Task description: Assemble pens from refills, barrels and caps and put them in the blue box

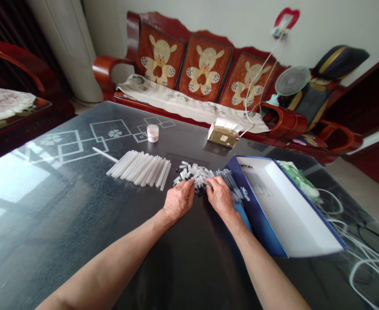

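My left hand [179,199] is at the near left edge of a heap of small white and black cap-like pieces [189,171], its thumb and fingertips pinched together. Facing it across the heap, my right hand [221,197] also has its fingertips closed. Whatever is between the fingers of either hand is too small to make out. Left of the heap lies a row of whitish translucent pen-barrel-like tubes [141,168], with one tube [104,154] sticking out at its far left. Thin dark-tipped rods like pen refills [228,177] lie beside my right hand, partly hidden by it.
A blue box with a white inside [293,211] stands at the right, several thin rods in it. Farther back are a small jar [152,133] and a tissue box [223,134]. A green packet [297,178] and white cables [364,249] lie beyond the box.
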Demonstrator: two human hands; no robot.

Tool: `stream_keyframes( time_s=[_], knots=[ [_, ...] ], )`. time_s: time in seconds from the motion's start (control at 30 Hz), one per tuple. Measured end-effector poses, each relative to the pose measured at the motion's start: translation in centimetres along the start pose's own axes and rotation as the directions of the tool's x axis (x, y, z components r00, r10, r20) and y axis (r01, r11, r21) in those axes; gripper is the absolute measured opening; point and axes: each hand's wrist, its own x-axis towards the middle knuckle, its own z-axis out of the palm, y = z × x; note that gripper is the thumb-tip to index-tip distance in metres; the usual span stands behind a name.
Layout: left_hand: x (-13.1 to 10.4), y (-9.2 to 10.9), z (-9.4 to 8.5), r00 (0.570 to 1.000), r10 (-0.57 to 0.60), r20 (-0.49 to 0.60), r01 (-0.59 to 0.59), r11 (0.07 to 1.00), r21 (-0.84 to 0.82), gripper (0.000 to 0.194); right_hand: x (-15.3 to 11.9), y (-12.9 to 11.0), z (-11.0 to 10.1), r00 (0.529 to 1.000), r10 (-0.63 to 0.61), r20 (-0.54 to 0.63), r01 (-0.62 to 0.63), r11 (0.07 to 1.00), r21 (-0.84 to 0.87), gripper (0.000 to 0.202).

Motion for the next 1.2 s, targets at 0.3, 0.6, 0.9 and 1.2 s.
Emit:
stream_keyframes(
  time_s=[0.3,0.6,0.9,1.2],
  knots=[
    [0.1,0.1,-0.2,0.998,-0.027,0.052,0.027,1.000,-0.005,0.031,0.0,-0.8,-0.7,0.979,0.176,-0.104,-0.136,0.939,0.315,0.031],
    [0.0,0.3,-0.5,0.984,-0.037,0.172,0.031,0.999,0.037,0.035,-0.7,-2.2,0.8,0.786,0.533,0.313,-0.350,-0.033,0.936,0.031],
    [-0.1,0.3,-0.5,0.982,-0.026,0.187,0.016,0.998,0.054,0.035,-1.1,-2.7,0.9,0.778,0.540,0.320,-0.305,-0.121,0.945,0.034],
    [0.0,0.5,-0.8,0.963,-0.030,0.267,0.007,0.996,0.085,0.036,-1.5,-2.2,1.3,0.803,0.506,0.317,-0.344,-0.042,0.938,0.033]
  ],
)
